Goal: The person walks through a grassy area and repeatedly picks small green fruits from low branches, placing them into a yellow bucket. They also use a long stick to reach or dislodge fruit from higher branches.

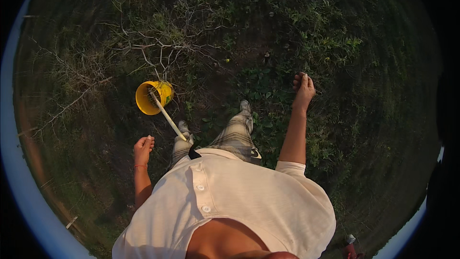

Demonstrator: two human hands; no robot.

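My left hand [144,148], with a thin red band at the wrist, hangs beside my left leg; its fingers are curled in and nothing shows in them. Farther forward on the right, my right hand [304,85] is over low green plants, its thumb against bent fingers; whether it pinches something small is unclear. A yellow plastic bucket [166,93] hangs or stands tilted in front of my left leg, with small contents that are hard to make out. A pale strap or stick [168,118] runs from its mouth towards a black strap [194,153] at my waist. Neither hand touches the bucket.
Bare, branching twigs [161,45] spread ahead of the bucket, and a dry branch [72,103] lies at the left. Leafy plants [260,82] and weeds cover the ground around my shoes [245,106]. Part of a person in red [349,251] shows at the lower right edge.
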